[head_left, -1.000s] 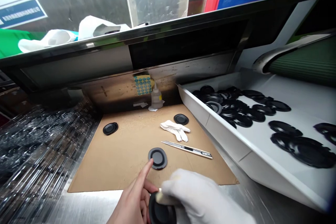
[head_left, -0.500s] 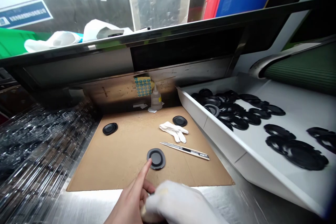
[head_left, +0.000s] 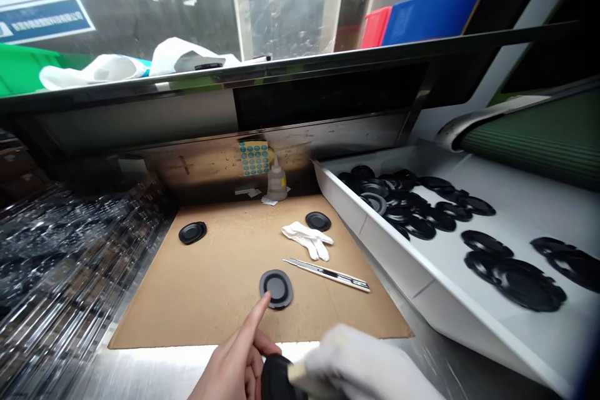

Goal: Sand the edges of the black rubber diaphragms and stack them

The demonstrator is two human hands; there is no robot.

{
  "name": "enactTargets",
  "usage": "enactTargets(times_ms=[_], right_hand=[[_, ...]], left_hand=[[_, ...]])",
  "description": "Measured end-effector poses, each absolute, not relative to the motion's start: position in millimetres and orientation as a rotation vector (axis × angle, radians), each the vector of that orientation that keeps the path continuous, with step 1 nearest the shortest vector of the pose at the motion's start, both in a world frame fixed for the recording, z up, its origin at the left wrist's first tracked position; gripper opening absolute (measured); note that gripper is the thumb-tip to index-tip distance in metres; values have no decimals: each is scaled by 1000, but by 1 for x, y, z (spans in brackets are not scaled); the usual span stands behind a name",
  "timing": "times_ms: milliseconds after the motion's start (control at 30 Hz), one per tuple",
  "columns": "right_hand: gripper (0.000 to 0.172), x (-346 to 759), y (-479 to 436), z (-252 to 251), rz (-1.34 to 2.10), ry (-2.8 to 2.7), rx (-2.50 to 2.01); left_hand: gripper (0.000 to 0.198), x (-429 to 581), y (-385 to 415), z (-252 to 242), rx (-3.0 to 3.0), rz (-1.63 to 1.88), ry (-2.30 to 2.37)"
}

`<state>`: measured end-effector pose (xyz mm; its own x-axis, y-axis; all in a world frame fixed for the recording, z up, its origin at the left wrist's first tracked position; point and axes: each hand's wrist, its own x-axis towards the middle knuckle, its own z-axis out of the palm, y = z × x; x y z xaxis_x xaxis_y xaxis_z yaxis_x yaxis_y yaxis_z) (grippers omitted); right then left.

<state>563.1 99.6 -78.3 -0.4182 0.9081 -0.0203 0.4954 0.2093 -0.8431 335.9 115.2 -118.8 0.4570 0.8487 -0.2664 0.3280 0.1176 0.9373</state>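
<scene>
My left hand (head_left: 237, 359) is bare, its index finger stretched forward and its other fingers curled around a black round plastic part (head_left: 279, 378) at the bottom edge. My right hand (head_left: 360, 362), in a white glove, is curled beside that part; it is blurred, and whatever its fingers grip is hidden. A pale yellowish tip shows where it meets the part. Beyond my left index fingertip, a dark grey round part (head_left: 276, 289) lies on the cardboard sheet (head_left: 225, 281). To its right are a snap-off utility knife (head_left: 328, 274) and a white glove (head_left: 308, 239).
More black round parts lie on the cardboard at far left (head_left: 192, 232) and far right (head_left: 318, 221). A squeeze bottle (head_left: 277, 182) stands behind. On the right, a white tray (head_left: 379, 244) holds many black parts. Clear-wrapped stacks (head_left: 60, 262) fill the left. A metal shelf (head_left: 300, 65) crosses above.
My right hand has shifted right, away from my left hand, uncovering the black round part held in the left. The view has tilted slightly; items on the cardboard have stayed put.
</scene>
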Motion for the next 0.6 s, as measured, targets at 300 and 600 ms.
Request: enactTargets(times_ms=[300, 600], right_hand=[[24, 547, 107, -69, 1165, -1715, -1056], [19, 550, 106, -75, 1192, -1730, -1269]], left_hand=[[127, 328, 117, -134, 1597, 590, 1087], [131, 328, 116, -128, 1653, 564, 1080]])
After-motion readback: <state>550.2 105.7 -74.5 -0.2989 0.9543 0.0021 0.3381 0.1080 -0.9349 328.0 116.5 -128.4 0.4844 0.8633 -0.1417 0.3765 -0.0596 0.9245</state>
